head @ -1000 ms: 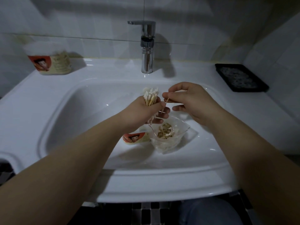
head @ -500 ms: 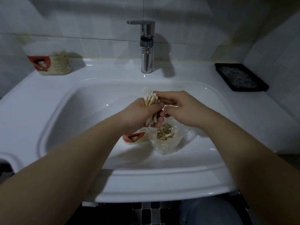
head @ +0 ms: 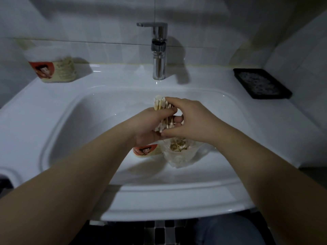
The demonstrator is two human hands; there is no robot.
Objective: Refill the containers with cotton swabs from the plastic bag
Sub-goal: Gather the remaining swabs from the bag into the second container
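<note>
Here both hands (head: pixel 192 121) grip the upright swab bundle (head: pixel 161 106).

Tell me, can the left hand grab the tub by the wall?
Probably not yet: the left hand is full, gripping a bundle of cotton swabs. Nothing blocks the way to the tub.

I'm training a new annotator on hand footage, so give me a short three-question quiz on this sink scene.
1. True or false: the left hand grips a bundle of cotton swabs.
2. Where is the plastic bag? A on the floor; B in the sink basin; C on a shelf.
3. Fill in: the red-labelled containers in view number ___.
Key: 1 true; 2 B; 3 two.
</note>
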